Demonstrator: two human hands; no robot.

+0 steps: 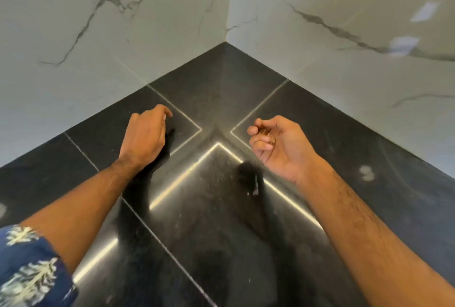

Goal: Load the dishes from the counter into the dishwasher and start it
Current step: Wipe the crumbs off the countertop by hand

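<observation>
Two hands hang over a dark table (221,208) in a marble-walled corner. Your left hand (145,134) hovers palm down, fingers loosely curled, holding nothing. Your right hand (275,146) is palm up, fingers curled round something small and brownish; you cannot tell what. No dishes and no dishwasher are in view, so where they are cannot be told. Nothing here shows how far loading has got. No containers show either.

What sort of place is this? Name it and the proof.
Probably a kitchen counter corner: a glossy black stone countertop with pale seams meets white grey-veined marble wall panels. No dishes or dishwasher show.
</observation>
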